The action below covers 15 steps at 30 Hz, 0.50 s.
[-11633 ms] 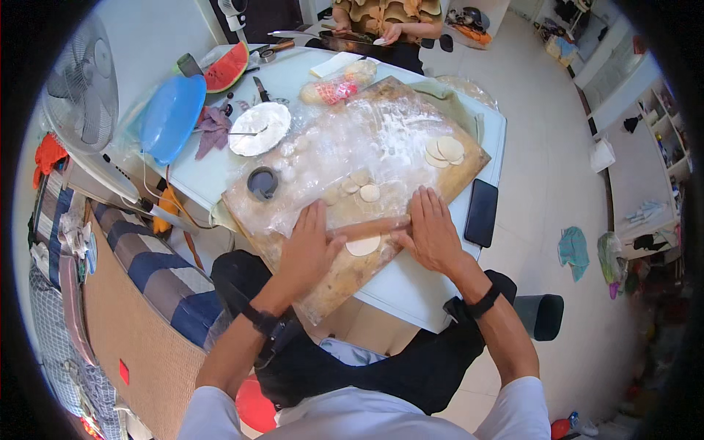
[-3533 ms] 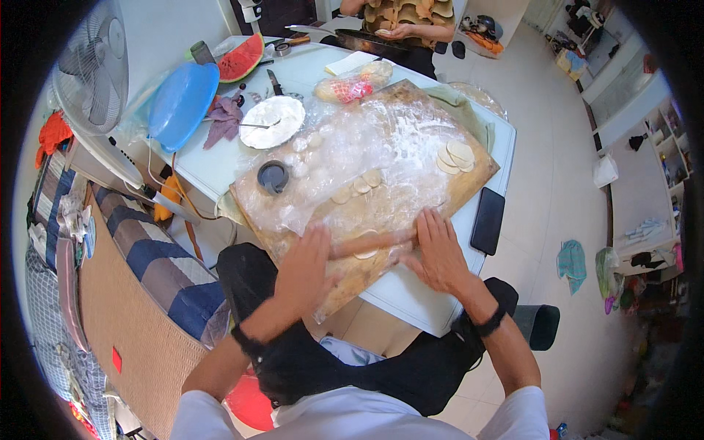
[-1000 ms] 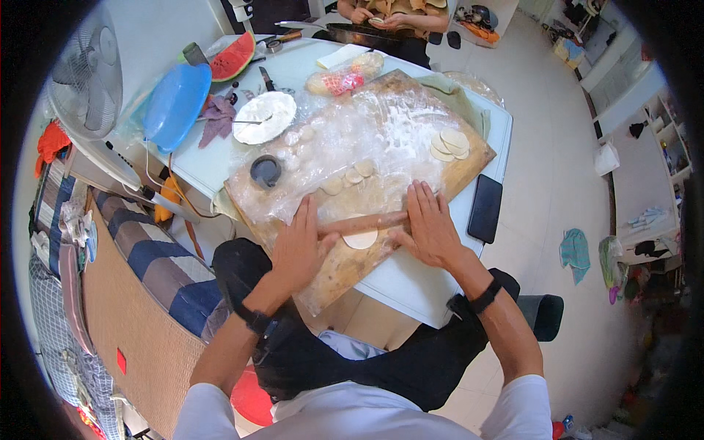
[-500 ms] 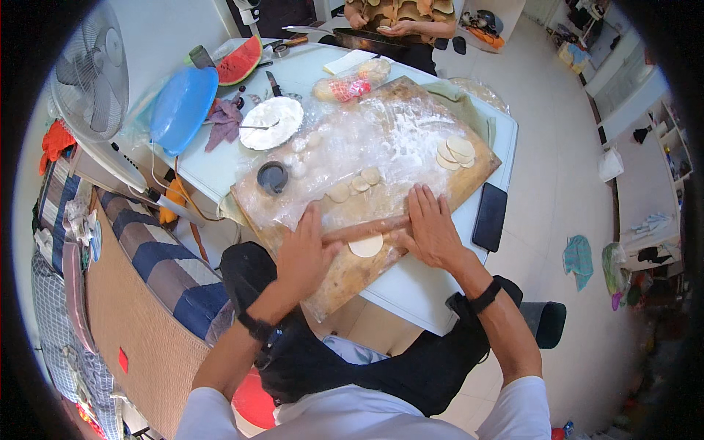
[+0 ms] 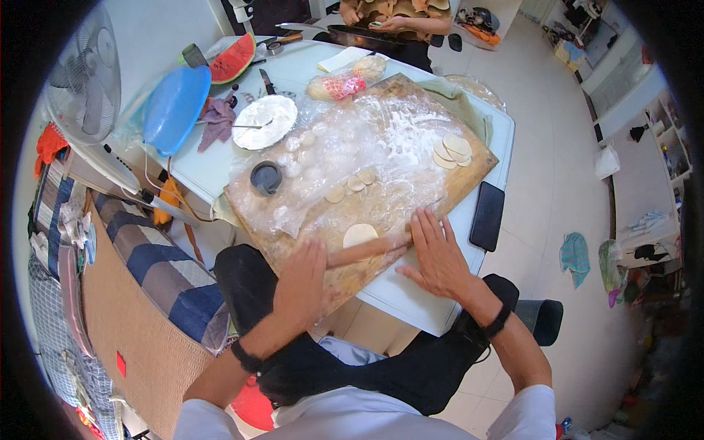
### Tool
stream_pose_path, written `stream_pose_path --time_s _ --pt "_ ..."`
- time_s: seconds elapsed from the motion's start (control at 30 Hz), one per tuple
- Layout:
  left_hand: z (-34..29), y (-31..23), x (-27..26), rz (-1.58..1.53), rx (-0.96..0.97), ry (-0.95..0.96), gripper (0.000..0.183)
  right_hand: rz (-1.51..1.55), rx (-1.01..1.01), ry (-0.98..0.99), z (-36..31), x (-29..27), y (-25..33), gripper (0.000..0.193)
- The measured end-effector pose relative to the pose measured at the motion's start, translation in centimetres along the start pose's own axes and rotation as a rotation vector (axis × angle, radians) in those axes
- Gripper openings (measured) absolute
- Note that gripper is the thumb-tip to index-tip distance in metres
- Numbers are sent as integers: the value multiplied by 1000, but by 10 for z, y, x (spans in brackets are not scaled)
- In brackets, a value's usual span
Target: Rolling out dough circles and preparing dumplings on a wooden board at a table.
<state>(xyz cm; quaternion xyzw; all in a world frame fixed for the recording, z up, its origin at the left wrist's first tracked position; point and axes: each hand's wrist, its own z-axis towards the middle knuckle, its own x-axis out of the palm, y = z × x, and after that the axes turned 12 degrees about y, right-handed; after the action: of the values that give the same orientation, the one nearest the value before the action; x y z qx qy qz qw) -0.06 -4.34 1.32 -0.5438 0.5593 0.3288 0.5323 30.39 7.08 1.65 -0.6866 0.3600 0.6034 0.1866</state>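
A wooden rolling pin (image 5: 363, 252) lies across the near part of a floured wooden board (image 5: 334, 290). My left hand (image 5: 301, 277) rests on its left end, fingers stretched forward. On the right end lies my right hand (image 5: 438, 255), flat, with fingers spread and thumb apart. A thin round dough wrapper (image 5: 360, 233) sits just beyond the pin, its near edge against it. Farther up are several small flattened dough pieces (image 5: 356, 183). A stack of rolled wrappers (image 5: 452, 150) is at the board's right. Clear plastic film (image 5: 286, 213) covers dough lumps at the left.
On the board's left stands a dark round cup (image 5: 265, 178). Beyond are a plate of flour (image 5: 268, 117), a blue basin (image 5: 176, 110), cut watermelon (image 5: 233, 59) and a knife (image 5: 267, 81). A phone (image 5: 488, 216) lies at the table's right edge. Another person's hands (image 5: 389, 24) work at the far side.
The rolling pin has come toward me with both hands, off the wrapper, which now shows beyond the pin instead of on its near side. The wrapper looks more fully uncovered.
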Motion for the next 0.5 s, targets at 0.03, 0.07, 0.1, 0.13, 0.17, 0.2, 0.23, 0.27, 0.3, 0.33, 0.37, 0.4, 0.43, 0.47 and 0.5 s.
stream_pose_path --time_s 0.03,0.07,0.1,0.13,0.17,0.2,0.23,0.27,0.3,0.33,0.37,0.4,0.43,0.47,0.5 --pt "-12 -7 0 12 52 34 90 -24 -15 24 -13 1 5 101" --pt "-9 -8 -4 34 26 37 88 -35 -1 25 -15 1 6 99" --pt "1 -5 -8 31 25 42 88 -32 -1 30 -8 -1 6 99" --pt "17 -1 -13 -48 -23 -4 88 -12 16 -13 4 -7 2 98" --pt "39 6 -16 -123 -70 -59 87 1 33 -65 20 -10 -8 98" --pt "54 9 -17 -208 -85 -62 87 -39 56 -106 30 -2 -18 97" --pt "54 11 -17 -203 -88 -70 87 -42 51 -114 33 -2 -18 97" --pt "52 11 -16 -162 -64 -67 86 -20 65 -67 32 -1 -16 97" --pt "47 10 -15 -122 -40 -65 85 0 80 -21 29 0 -14 97" --pt "31 8 -9 -118 -46 -76 85 -5 72 -28 18 2 -8 97" --pt "8 3 -1 -78 24 -37 84 -5 56 0 -1 3 0 97" --pt "-2 1 2 -38 96 5 83 -4 43 30 -11 1 4 96" --pt "-2 0 2 -40 95 1 83 -8 41 29 -13 0 5 96" --pt "0 -1 1 -7 82 -20 81 -14 50 41 -14 -1 7 97" --pt "3 -2 0 26 68 -40 79 -19 58 52 -15 -2 8 97"
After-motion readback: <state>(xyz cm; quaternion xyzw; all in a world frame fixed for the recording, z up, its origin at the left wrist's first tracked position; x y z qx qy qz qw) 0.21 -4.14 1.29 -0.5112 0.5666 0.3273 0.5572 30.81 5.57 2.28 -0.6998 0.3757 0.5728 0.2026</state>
